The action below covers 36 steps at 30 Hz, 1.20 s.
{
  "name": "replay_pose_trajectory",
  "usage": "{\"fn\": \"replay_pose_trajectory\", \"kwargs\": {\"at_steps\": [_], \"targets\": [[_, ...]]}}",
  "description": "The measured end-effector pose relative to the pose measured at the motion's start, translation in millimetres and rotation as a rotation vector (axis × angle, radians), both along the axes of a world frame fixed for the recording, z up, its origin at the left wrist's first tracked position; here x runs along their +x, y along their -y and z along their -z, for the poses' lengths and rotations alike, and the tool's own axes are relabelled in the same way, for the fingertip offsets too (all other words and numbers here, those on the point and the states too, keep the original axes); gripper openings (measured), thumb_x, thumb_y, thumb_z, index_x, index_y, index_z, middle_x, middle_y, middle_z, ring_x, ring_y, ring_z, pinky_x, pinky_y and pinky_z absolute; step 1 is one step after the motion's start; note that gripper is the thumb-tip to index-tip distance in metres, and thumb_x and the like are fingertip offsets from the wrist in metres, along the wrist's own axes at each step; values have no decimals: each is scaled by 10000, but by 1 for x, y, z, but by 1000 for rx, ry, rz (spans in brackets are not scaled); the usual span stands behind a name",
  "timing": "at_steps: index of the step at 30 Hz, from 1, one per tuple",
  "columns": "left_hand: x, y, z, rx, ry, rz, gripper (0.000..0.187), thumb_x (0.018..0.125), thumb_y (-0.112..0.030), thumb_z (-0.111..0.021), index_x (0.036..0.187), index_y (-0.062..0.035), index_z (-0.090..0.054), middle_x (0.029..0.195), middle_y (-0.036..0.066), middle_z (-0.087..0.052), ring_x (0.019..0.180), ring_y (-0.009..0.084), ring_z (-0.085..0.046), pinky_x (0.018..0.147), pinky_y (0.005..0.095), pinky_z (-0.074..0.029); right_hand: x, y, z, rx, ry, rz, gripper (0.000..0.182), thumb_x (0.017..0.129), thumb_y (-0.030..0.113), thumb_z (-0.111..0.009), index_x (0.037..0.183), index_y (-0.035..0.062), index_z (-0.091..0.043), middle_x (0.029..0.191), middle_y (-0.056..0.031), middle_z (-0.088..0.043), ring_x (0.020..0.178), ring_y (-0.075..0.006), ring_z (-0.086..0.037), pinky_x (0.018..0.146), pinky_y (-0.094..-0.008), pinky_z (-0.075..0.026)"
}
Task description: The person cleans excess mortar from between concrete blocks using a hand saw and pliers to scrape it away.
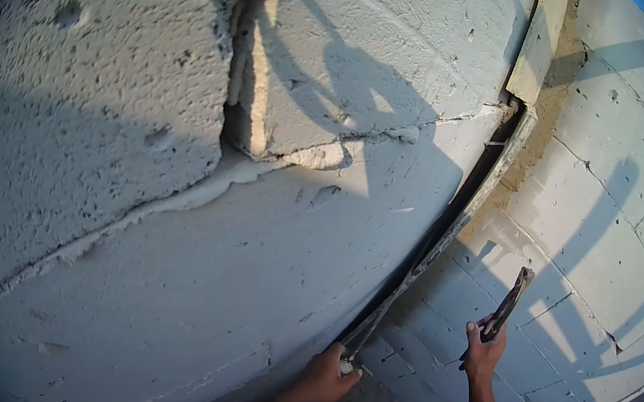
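My left hand (326, 378) is closed around the lower end of a long, narrow strip (439, 246) that runs up along the dark gap at the edge of the near block wall. To the right, my right hand (485, 347) grips a dark, worn hand tool (509, 305) by its lower part, with its head pointing up. The tool is held apart from the strip, in front of the far wall. Its exact kind I cannot make out.
A near wall of pale blocks (107, 89) fills the left, with rough mortar (208, 189) in its joint. A second block wall (602, 199) stands at the right. Above the strip, a flat board (538, 54) lines the gap. Shadows cross both walls.
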State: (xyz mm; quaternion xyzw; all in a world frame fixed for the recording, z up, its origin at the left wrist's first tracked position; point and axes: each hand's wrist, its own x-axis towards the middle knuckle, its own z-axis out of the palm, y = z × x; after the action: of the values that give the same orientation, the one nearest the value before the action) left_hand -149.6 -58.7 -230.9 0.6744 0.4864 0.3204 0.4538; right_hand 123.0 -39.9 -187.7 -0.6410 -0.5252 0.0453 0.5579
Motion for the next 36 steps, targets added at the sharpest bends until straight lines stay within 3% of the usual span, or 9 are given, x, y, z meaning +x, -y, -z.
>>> {"fn": "replay_pose_trajectory", "kwargs": {"at_steps": [3, 5, 9, 12, 16, 18, 20, 26, 36], "targets": [[11, 7, 7, -89, 73, -42, 325, 759, -218, -618, 923, 23, -473, 698, 114, -568, 631, 186, -563, 596, 308, -441, -25, -59, -124, 280, 24, -123, 372, 656, 107, -715, 799, 59, -375, 827, -52, -451, 705, -110, -434, 627, -230, -385], [27, 16, 21, 51, 92, -157, 301, 762, -192, -617, 928, 12, -469, 671, 70, -541, 615, 145, -527, 582, 290, -426, -33, -91, -176, 409, 184, -136, 536, 603, 338, -777, 819, 23, -402, 848, -89, -457, 785, -176, -477, 657, -299, -418], [44, 24, 20, 17, 105, -181, 291, 766, -162, -610, 950, 3, -455, 639, 52, -522, 550, 119, -504, 507, 273, -413, -70, -110, -242, 279, 274, 42, 800, 543, 541, -743, 878, -117, -434, 923, -221, -437, 865, -284, -487, 762, -359, -424], [43, 26, 11, -183, 173, -162, 309, 761, -122, -602, 975, -1, -414, 576, 32, -486, 417, 77, -440, 358, 234, -354, -76, -126, -239, 283, 206, 20, 776, 532, 489, -762, 869, -122, -422, 923, -239, -441, 848, -309, -491, 759, -366, -415], [78, 39, 16, -266, 219, -282, 299, 751, -66, -586, 978, -12, -398, 571, 32, -475, 415, 86, -446, 359, 241, -363, -68, -129, -237, 235, 142, 17, 578, 608, 273, -704, 876, -119, -373, 961, -283, -396, 906, -365, -455, 808, -405, -391], [102, 53, 18, -307, 276, -340, 301, 746, -48, -582, 980, -17, -395, 574, 33, -473, 413, 86, -444, 357, 239, -362, -62, -110, -239, 249, 73, -145, 521, 646, 177, -684, 919, -114, -348, 1000, -285, -385, 1000, -407, -379, 878, -425, -351], [116, 59, 28, -196, 411, -435, 136, 802, -84, -543, 895, -79, -443, 558, 2, -453, 404, 85, -405, 333, 235, -328, -62, -111, -240, 285, 68, -125, 505, 648, 155, -683, 914, -109, -345, 1000, -284, -383, 994, -405, -382, 869, -430, -354], [116, 59, 18, -350, 522, -451, 217, 787, -56, -563, 926, -87, -400, 551, 9, -447, 391, 95, -397, 326, 230, -318, -61, -115, -237, 279, 77, -102, 516, 648, 131, -685, 937, -109, -331, 1019, -284, -368, 1008, -405, -375, 876, -435, -350], [131, 64, 25, -289, 582, -445, 235, 783, -55, -572, 932, -99, -396, 540, -1, -425, 381, 94, -383, 319, 237, -305, -60, -108, -236, 242, 79, -136, 531, 647, 135, -684, 959, -97, -321, 1037, -277, -351, 1017, -406, -367, 868, -426, -364]]}}
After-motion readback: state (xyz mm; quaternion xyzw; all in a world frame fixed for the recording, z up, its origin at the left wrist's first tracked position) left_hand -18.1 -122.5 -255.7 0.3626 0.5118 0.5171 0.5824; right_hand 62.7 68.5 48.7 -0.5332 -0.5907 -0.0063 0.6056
